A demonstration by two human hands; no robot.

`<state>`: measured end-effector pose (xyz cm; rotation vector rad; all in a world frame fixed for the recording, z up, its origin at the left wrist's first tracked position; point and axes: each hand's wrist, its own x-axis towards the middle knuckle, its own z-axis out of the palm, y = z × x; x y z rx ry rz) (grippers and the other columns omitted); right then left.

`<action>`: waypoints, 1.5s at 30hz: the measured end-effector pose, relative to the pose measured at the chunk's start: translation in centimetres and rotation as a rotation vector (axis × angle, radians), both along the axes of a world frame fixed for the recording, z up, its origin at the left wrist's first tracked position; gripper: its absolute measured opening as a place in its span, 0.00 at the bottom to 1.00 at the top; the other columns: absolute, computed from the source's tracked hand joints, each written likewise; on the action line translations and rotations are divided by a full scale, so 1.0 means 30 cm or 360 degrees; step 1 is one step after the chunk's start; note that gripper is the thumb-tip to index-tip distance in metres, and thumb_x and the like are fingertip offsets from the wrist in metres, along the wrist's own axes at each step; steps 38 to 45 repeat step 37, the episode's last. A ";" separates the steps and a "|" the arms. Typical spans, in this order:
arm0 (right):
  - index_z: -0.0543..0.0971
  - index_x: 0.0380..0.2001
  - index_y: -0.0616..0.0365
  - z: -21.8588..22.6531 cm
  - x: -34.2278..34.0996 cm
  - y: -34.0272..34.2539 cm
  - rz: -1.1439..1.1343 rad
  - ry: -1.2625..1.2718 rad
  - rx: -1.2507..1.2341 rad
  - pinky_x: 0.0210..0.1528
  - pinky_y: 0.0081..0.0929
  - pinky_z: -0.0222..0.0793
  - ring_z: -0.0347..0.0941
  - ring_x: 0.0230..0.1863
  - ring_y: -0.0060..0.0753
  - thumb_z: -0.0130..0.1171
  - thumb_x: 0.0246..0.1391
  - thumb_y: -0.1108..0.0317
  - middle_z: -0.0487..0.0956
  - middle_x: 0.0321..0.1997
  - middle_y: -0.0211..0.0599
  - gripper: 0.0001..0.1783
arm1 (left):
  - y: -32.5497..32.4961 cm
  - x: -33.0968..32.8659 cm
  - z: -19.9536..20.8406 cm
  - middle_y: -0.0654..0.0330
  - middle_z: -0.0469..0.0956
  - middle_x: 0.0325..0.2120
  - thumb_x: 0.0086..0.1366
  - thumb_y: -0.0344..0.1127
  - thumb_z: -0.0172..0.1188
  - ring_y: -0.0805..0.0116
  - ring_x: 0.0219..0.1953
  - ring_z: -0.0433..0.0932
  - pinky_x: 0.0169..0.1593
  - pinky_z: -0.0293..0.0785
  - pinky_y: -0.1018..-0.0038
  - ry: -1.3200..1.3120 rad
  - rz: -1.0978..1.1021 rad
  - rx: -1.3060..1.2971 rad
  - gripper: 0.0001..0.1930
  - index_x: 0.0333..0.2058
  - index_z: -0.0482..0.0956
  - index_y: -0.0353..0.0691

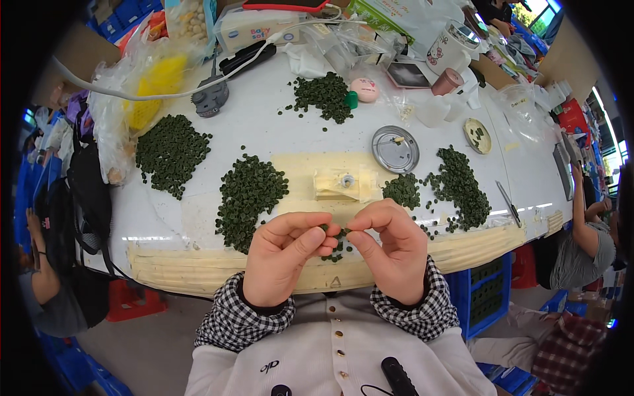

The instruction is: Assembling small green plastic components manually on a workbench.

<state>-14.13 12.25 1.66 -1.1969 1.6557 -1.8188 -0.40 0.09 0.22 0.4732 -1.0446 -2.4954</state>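
Note:
My left hand [281, 257] is pinched on a small dark green round piece [324, 228] near the table's front edge. Close beside it, my right hand [395, 251] has thumb and forefinger pressed together; what they hold, if anything, is too small to make out. Below the fingertips lie a few loose green pieces [337, 255]. Just beyond the hands, a small taped block with a round metal part [347, 181] sits on the tabletop. Heaps of like pieces flank it: a large pile [249, 198] to the left, a small pile [401, 191] and a longer pile [459, 188] to the right.
Two more piles of green pieces lie at the far left [172, 152] and far middle [322, 96]. A round metal lid [395, 150], a small dish [477, 136] and a pen-like tool [508, 204] are on the right. A white cable [165, 98] arches across the back left.

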 end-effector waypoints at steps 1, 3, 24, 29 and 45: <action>0.79 0.33 0.63 -0.001 -0.001 -0.006 -0.0012 0.0061 -0.0013 0.41 0.24 0.69 0.74 0.36 0.30 0.62 0.51 0.80 0.77 0.35 0.37 0.06 | 0.000 -0.001 -0.006 0.52 0.81 0.40 0.68 0.25 0.54 0.70 0.40 0.81 0.45 0.79 0.78 0.0018 0.0007 -0.0044 0.12 0.48 0.75 0.31; 0.80 0.33 0.62 -0.003 0.000 -0.016 -0.0041 0.0163 -0.0031 0.40 0.24 0.70 0.75 0.35 0.31 0.63 0.50 0.80 0.78 0.34 0.37 0.06 | -0.001 -0.006 -0.017 0.51 0.81 0.40 0.68 0.24 0.54 0.69 0.40 0.81 0.46 0.79 0.76 0.0055 0.0021 -0.0127 0.12 0.48 0.76 0.30; 0.81 0.34 0.63 -0.024 0.014 -0.029 -0.0092 0.0106 -0.0048 0.37 0.23 0.72 0.76 0.34 0.30 0.65 0.47 0.82 0.79 0.33 0.38 0.09 | -0.002 -0.009 -0.019 0.56 0.82 0.35 0.69 0.31 0.56 0.75 0.35 0.78 0.41 0.75 0.78 -0.0049 -0.0097 -0.0079 0.10 0.43 0.79 0.31; 0.82 0.33 0.64 -0.026 0.010 -0.031 -0.0045 0.0166 -0.0068 0.37 0.22 0.72 0.76 0.34 0.29 0.65 0.46 0.82 0.80 0.34 0.39 0.09 | -0.009 -0.001 -0.015 0.57 0.82 0.34 0.69 0.32 0.56 0.75 0.35 0.78 0.41 0.76 0.78 -0.0057 -0.0148 0.0024 0.11 0.43 0.79 0.31; 0.83 0.36 0.63 -0.014 0.014 -0.020 0.0009 0.0235 0.0007 0.41 0.22 0.74 0.79 0.38 0.32 0.65 0.47 0.83 0.81 0.37 0.41 0.11 | -0.023 0.011 -0.027 0.56 0.82 0.34 0.69 0.33 0.56 0.74 0.34 0.79 0.39 0.76 0.79 -0.0015 -0.0241 0.0269 0.11 0.44 0.79 0.31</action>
